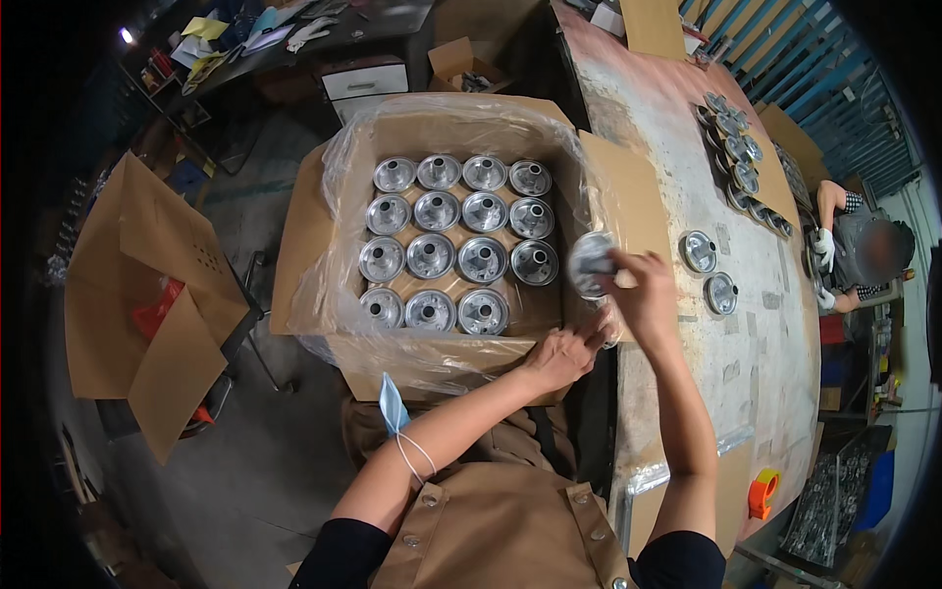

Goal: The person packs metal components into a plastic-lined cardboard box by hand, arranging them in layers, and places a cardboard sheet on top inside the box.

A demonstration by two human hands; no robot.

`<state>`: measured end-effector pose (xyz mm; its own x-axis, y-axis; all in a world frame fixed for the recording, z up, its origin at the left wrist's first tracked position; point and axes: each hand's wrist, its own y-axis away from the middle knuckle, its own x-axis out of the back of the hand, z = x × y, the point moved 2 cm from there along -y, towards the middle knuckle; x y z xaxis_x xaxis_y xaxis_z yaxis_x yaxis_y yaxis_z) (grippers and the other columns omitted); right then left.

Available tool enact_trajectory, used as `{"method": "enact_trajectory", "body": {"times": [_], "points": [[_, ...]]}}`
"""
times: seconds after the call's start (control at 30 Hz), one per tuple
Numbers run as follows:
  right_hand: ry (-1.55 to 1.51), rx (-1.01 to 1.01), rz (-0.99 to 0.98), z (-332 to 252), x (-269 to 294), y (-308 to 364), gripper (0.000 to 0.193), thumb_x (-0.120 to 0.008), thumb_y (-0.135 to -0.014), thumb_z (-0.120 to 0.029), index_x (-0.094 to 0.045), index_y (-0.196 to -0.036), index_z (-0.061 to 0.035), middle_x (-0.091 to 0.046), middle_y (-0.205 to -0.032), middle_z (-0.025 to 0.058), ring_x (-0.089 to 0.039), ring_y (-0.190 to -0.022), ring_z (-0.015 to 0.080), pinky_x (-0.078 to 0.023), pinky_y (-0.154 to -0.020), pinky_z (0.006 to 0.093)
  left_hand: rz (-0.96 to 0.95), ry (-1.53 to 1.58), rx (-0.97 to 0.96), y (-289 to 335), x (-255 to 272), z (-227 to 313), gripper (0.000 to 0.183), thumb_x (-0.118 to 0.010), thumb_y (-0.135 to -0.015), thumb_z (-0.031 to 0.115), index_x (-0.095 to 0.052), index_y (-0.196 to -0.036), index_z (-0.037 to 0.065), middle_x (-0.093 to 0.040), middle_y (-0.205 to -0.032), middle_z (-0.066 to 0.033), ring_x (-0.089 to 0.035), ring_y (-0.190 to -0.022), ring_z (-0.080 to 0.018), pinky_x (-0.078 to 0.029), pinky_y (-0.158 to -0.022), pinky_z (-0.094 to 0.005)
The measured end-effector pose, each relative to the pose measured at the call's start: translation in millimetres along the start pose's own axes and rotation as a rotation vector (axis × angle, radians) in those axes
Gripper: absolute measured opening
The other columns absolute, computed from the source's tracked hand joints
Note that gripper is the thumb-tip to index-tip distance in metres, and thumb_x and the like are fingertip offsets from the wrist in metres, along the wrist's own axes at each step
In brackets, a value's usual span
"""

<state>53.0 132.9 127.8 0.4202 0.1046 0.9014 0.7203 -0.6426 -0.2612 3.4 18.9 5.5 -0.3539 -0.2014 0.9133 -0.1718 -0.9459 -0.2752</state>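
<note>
Round metal parts (pixel 430 255) with central tubes: 15 in 4 rows inside cardboard box (pixel 302 231); left hand (pixel 563 359) at box's near right corner, grip cannot be told; blurred metal part (pixel 588 263) by box's right edge, clamped in right hand (pixel 640 296); 2 loose metal parts (pixel 721 294) nearby on worktable (pixel 765 412)

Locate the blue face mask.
Left of centre in the head view, the blue face mask is looped around the person's left forearm, just below the plastic-lined cardboard box.
</note>
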Motion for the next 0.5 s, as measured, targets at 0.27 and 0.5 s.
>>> {"method": "enact_trajectory", "body": {"times": [0.27, 0.5], "points": [[0.407, 0.131, -0.575, 6, -125, -10, 0.026, -0.078, -0.067, -0.025, -0.074, -0.088, -0.0105, -0.072, -0.085, 0.0142, -0.07, -0.084, 0.0309, -0.051, -0.085, 0.0447, 0.237, 0.316, -0.034, 0, -4, -3, 0.059, -0.066, -0.081, 0.019, -0.053, -0.136, 0.005, -0.069, -0.102, -0.0151, -0.068, -0.086, -0.0297, -0.055, -0.073, -0.0402], [0.421, 0.089, -0.77, 14, -144, -16, 0.036, -0.081, -0.067, -0.037, -0.073, -0.09, -0.0108, -0.072, -0.089, 0.0153, -0.071, -0.088, 0.0317, -0.054, -0.078, 0.0437, 0.316, 0.395, 0.059, -2, -12, -4, 0.063, -0.065, -0.08, 0.016, -0.049, -0.14, 0.003, -0.068, -0.109, -0.0171, -0.067, -0.093, -0.0307, -0.054, -0.08, -0.042]]}}
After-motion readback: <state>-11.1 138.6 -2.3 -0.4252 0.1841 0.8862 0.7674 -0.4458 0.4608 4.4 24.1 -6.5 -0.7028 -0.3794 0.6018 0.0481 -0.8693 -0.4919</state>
